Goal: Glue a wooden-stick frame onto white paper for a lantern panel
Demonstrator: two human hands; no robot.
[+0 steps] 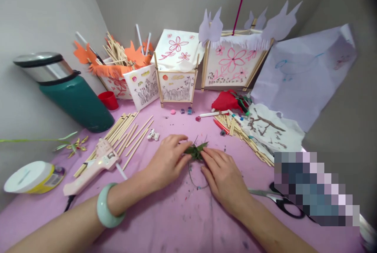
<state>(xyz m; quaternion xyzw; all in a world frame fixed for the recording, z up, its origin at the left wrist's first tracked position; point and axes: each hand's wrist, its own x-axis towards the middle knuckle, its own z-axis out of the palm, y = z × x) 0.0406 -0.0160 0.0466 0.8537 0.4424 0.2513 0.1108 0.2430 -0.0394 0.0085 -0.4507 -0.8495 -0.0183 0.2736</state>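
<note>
A small bunch of dark green leaves (195, 152) sits low over the pink tabletop, between my two hands. My left hand (168, 158), with a pale green bangle (110, 206) on its wrist, has fingers and thumb closed on the bunch's left side. From the right, my right hand (222, 168) grips the other edge with bent fingers. Its fingertips partly cover the leaves. A thin dark wire or thread (190, 178) loops down from the bunch toward me. Beyond my left hand lies a small white figurine (153, 134).
At left are a pink glue gun (101, 160), wooden sticks (120, 127), a yellow-and-white tub (33, 176) and a leaning green bottle (70, 96). Decorated paper lanterns (235, 62) stand behind. Scissors (284, 200) lie right, by a blurred-out object (315, 190).
</note>
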